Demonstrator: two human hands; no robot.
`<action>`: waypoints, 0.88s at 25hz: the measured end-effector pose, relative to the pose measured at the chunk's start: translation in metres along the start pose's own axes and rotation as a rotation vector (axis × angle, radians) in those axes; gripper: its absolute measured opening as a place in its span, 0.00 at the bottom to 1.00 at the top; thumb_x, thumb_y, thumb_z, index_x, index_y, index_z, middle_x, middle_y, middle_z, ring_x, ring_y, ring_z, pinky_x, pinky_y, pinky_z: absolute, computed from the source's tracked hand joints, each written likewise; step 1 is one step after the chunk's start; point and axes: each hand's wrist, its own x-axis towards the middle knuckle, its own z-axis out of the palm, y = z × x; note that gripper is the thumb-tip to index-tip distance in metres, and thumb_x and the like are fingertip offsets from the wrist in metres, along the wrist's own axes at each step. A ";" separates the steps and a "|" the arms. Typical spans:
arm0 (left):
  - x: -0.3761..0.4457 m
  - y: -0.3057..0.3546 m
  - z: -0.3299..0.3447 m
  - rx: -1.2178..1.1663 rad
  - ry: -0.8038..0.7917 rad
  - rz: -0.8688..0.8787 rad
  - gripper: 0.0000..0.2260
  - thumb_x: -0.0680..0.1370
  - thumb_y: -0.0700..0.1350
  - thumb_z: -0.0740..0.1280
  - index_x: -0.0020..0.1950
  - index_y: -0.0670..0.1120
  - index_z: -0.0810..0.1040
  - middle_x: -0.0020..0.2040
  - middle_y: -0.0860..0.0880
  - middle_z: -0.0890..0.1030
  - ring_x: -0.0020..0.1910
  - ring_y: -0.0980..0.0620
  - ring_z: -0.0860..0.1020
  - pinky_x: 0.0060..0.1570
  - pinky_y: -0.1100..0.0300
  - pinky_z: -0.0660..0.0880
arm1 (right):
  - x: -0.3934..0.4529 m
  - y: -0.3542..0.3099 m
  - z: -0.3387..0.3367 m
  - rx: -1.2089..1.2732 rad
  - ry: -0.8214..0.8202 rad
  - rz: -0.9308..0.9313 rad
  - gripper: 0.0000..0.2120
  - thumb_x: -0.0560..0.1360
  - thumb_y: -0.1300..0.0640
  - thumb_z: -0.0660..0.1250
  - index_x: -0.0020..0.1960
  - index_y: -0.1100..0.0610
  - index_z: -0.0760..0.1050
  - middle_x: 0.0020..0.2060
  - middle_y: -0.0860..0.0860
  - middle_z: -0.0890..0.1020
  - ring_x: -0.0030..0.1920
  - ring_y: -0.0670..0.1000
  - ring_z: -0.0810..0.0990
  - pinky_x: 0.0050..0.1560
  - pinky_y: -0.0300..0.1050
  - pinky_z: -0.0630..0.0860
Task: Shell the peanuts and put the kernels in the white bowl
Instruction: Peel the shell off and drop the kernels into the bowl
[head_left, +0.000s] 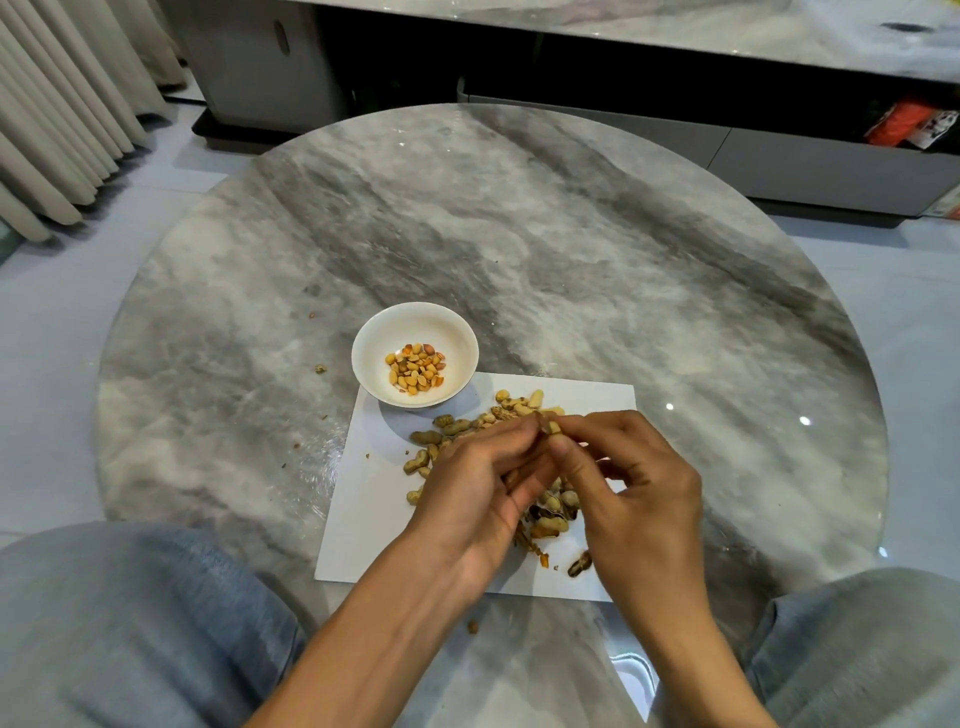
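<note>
Peanut (551, 429) sits just right of frame centre, pinched between the fingertips of the left hand (480, 486) and right hand (631, 480), both curled onto it above the white sheet (363, 519). White bowl (414, 354) with kernels (415, 366) stands up-left of the hands, on the sheet's corner. Hands hide much of the unshelled pile (457, 436); broken shells (550, 525) show between the wrists.

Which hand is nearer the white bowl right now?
Left. The left hand sits just below and right of the white bowl; the right hand is farther right, beyond the left.
</note>
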 end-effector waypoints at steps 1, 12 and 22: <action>-0.001 0.000 0.000 0.032 0.009 -0.011 0.08 0.79 0.35 0.64 0.49 0.38 0.84 0.49 0.42 0.85 0.45 0.52 0.84 0.45 0.62 0.81 | 0.002 -0.001 -0.002 0.067 0.000 0.090 0.07 0.75 0.61 0.73 0.49 0.51 0.86 0.42 0.44 0.84 0.45 0.45 0.83 0.42 0.39 0.79; 0.000 -0.001 0.000 0.056 0.060 -0.066 0.10 0.78 0.31 0.63 0.56 0.35 0.81 0.50 0.39 0.86 0.45 0.49 0.85 0.47 0.61 0.82 | 0.012 0.004 -0.013 0.267 -0.021 0.531 0.04 0.76 0.59 0.72 0.48 0.53 0.85 0.40 0.47 0.87 0.37 0.46 0.84 0.37 0.40 0.81; 0.002 0.001 -0.003 -0.124 0.069 -0.105 0.14 0.81 0.33 0.57 0.63 0.33 0.76 0.56 0.35 0.83 0.56 0.41 0.83 0.54 0.54 0.81 | 0.008 0.006 -0.010 0.067 0.009 0.395 0.10 0.77 0.57 0.70 0.48 0.41 0.80 0.40 0.39 0.83 0.37 0.43 0.81 0.38 0.42 0.81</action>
